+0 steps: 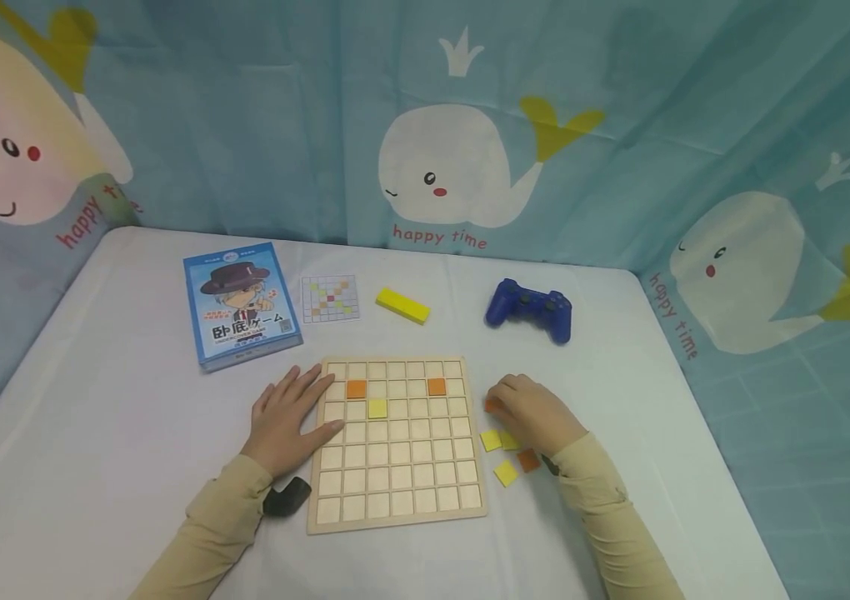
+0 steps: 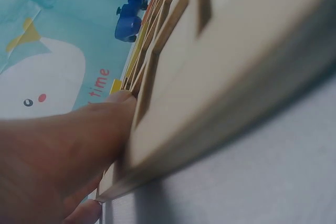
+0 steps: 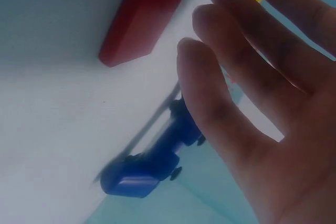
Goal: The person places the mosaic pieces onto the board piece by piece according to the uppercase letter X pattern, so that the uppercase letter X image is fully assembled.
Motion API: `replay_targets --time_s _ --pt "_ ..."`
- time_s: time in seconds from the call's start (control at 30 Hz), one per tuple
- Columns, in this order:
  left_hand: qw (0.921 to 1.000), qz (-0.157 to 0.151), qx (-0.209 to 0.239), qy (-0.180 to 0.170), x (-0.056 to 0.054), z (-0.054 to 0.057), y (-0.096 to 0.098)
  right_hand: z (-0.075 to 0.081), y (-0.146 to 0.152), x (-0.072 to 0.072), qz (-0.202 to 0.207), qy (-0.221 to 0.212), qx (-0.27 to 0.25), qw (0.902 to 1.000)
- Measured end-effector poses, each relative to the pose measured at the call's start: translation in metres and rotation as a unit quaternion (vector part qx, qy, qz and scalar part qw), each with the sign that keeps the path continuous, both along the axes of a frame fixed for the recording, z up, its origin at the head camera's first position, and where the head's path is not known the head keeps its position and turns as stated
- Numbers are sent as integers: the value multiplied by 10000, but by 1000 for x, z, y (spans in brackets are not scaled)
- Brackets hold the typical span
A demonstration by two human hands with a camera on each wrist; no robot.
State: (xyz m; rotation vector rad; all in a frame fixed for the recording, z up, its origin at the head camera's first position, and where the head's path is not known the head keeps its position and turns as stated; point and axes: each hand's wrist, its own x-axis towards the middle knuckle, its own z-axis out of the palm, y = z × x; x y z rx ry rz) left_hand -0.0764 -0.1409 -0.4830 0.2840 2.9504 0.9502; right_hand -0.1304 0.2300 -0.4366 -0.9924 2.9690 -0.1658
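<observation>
A square wooden grid board (image 1: 399,528) lies on the table. Two orange tiles (image 1: 356,389) and a yellow tile (image 1: 377,408) sit in its upper cells. At the board's left edge rests my left hand (image 1: 282,425), fingers spread and thumb on the rim. My right hand (image 1: 533,412) is beside the board's right edge, its bent fingertips at an orange tile (image 1: 491,406); whether they pinch it is hidden. In the right wrist view a red tile (image 3: 139,24) lies near these fingers. Several yellow tiles (image 1: 505,473) and another orange tile (image 1: 528,460) lie by that hand.
Behind the board are a blue game box (image 1: 245,300), a card with a coloured grid pattern (image 1: 330,298), a yellow bar (image 1: 402,306) and a blue game controller (image 1: 529,310). A printed curtain (image 1: 282,125) hangs along the table's far edge.
</observation>
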Motion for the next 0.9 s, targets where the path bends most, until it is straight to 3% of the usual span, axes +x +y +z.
replay_targets --time_s 0.37,0.63,0.9 --pt "10000 11 39 26 1 -1 0 -1 2 2 -26 -183 -27 9998" --pt "10000 6 70 51 1 -2 -1 -1 -1 0 63 -25 -113 9999" --pt "10000 -8 82 44 1 -4 -1 9 -17 -4 440 113 -401 9982"
